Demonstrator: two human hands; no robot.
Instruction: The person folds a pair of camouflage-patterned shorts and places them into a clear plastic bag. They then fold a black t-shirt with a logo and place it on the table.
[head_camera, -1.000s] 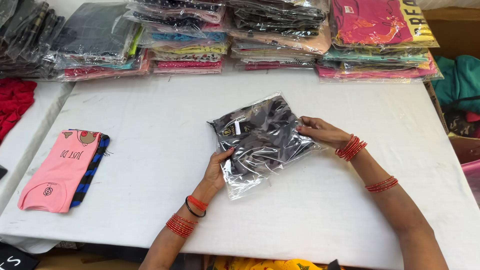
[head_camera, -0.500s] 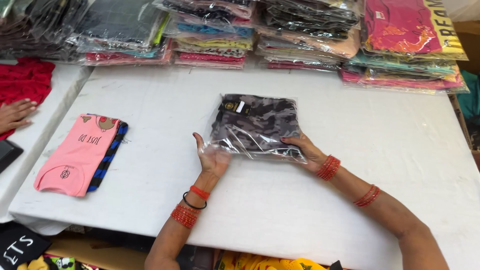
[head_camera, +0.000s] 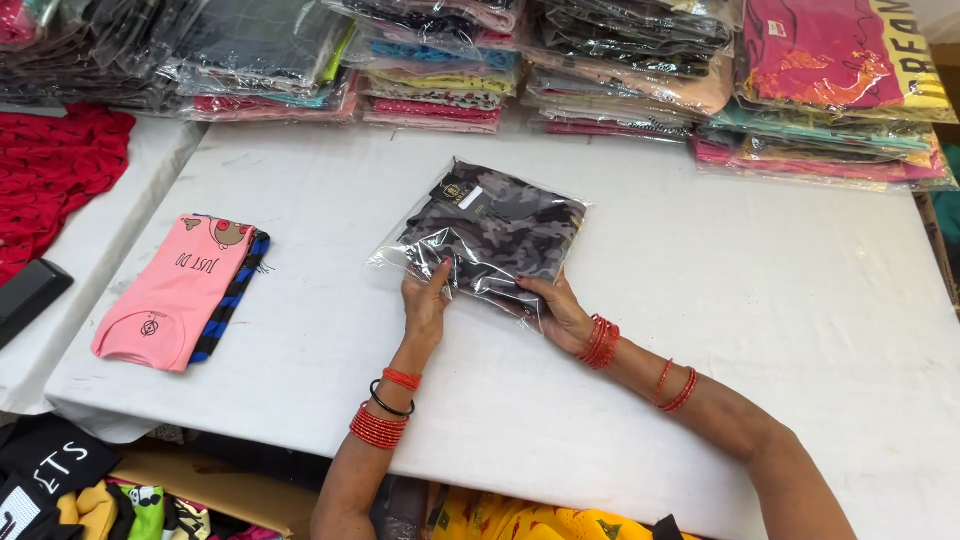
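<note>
Two hands on bagged grey camo garment (head_camera: 487, 232) at table (head_camera: 760, 300) centre, left hand (head_camera: 424, 302) and right hand (head_camera: 560, 310) each pinching its near edge, pink folded top (head_camera: 170, 295) over striped one far left, packaged stacks (head_camera: 620, 60) along back.

A grey-and-black camouflage garment (head_camera: 490, 232) in clear plastic lies on a white counter (head_camera: 760, 300), beside a pink folded top (head_camera: 170, 293) over a blue-and-black striped one (head_camera: 232, 300), red bangles (head_camera: 600, 343) on the wrists, red cloth (head_camera: 55, 175) at left.
</note>
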